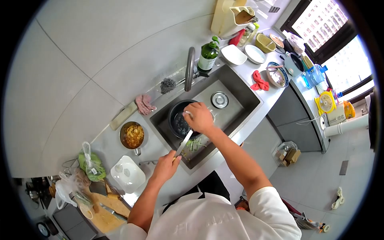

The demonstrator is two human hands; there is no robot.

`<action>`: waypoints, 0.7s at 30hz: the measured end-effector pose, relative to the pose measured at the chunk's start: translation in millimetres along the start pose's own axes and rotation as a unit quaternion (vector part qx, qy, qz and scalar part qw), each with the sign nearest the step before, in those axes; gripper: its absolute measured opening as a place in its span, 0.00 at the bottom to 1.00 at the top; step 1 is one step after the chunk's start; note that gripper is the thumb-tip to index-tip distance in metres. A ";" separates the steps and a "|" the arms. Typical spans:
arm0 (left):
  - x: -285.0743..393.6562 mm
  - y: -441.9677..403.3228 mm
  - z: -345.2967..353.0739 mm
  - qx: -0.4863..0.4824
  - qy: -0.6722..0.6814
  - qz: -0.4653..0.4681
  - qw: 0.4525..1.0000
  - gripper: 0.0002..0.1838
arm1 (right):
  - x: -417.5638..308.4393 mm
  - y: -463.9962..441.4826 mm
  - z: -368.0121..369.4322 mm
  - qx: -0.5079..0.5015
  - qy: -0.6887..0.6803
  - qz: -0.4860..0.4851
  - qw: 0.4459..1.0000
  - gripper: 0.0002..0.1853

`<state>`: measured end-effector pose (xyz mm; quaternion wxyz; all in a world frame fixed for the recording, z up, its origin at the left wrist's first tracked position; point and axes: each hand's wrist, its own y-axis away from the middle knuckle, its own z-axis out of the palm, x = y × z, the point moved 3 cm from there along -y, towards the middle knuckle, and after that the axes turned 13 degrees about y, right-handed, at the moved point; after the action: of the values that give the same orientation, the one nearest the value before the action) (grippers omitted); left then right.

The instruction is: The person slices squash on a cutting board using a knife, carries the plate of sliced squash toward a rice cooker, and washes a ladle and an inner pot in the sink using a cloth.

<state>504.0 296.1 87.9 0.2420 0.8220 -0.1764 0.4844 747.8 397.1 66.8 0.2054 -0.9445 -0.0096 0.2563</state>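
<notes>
A dark pan (174,125) with bubbly liquid in it stands in the steel sink (245,102). My left hand (165,168) is closed around the end of the pan's long, pale handle (184,142). Over the pan's right side, my right hand (200,117) has its fingers bent together on something small and whitish, too little of it showing to name. Green vegetable scraps (195,145) lie in the sink beside the pan. The curved faucet (190,69) rises behind it.
Left of the sink stand a pot of cooked food (133,135) and a white bowl (128,174). A knife (113,212) lies on the cutting board (98,216). A green soap bottle (208,56), white dish (234,55) and red cloth (260,81) line the far side.
</notes>
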 end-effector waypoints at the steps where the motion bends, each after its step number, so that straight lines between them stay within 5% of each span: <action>1: 1.8 -2.2 -0.9 0.007 -0.001 0.007 1.000 0.15 | 2.3 -10.7 -0.8 -0.070 0.028 0.012 0.997 0.17; 2: 1.1 -1.5 0.7 0.010 -0.002 0.008 1.000 0.15 | 9.6 -21.3 -2.6 -0.069 0.028 0.009 0.997 0.17; 3: 0.3 -0.4 2.7 0.020 0.005 0.017 1.000 0.15 | 31.5 -29.0 6.9 -0.171 -0.088 0.175 0.966 0.18; 5: 2.5 1.8 -0.1 0.028 0.011 0.025 0.999 0.15 | 59.3 -18.5 36.3 -0.262 -0.309 0.452 0.795 0.19; 6: 7.9 3.0 -5.2 0.037 0.024 0.010 0.999 0.15 | 50.5 -14.6 32.1 -0.260 -0.310 0.452 0.795 0.19; 8: 8.4 -0.9 -10.6 0.054 0.042 -0.006 0.998 0.16 | 26.7 1.3 20.8 -0.092 -0.220 0.393 0.888 0.21; 9: 5.3 -1.2 -13.1 0.059 0.039 -0.007 0.997 0.15 | 8.0 5.2 17.4 -0.019 -0.070 0.283 0.956 0.19; 10: 2.0 0.8 -14.3 0.063 0.036 -0.009 0.997 0.15 | -10.6 12.1 13.4 0.090 -0.072 0.188 0.975 0.17; 13: -7.9 -2.1 -16.7 0.049 0.004 -0.029 0.998 0.14 | -19.9 -4.3 6.2 0.122 -0.037 0.069 0.989 0.16; 15: 0.3 -1.8 -18.1 0.052 0.012 -0.021 0.998 0.15 | -19.5 -23.6 3.1 -0.059 0.017 -0.077 0.995 0.16; 16: 3.1 -0.7 -16.1 0.055 0.022 -0.015 0.998 0.15 | -15.1 -37.9 -1.2 -0.059 0.017 -0.075 0.995 0.16; 18: -2.7 1.0 -5.9 0.065 0.040 -0.013 0.997 0.17 | 9.0 -56.1 4.3 -0.260 -0.037 0.123 0.957 0.17; 20: -7.1 -4.4 0.9 0.079 0.057 0.000 0.995 0.18 | 30.2 -52.0 17.6 -0.233 -0.142 0.200 0.941 0.19; 21: -10.8 -4.9 4.4 0.095 0.128 -0.030 0.987 0.19 | 28.6 -37.5 22.5 -0.212 -0.318 0.362 0.850 0.20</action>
<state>504.7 298.2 75.5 0.1977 0.7776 -0.0731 0.5924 764.9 443.6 50.2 -0.1211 -0.7684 0.2143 0.5907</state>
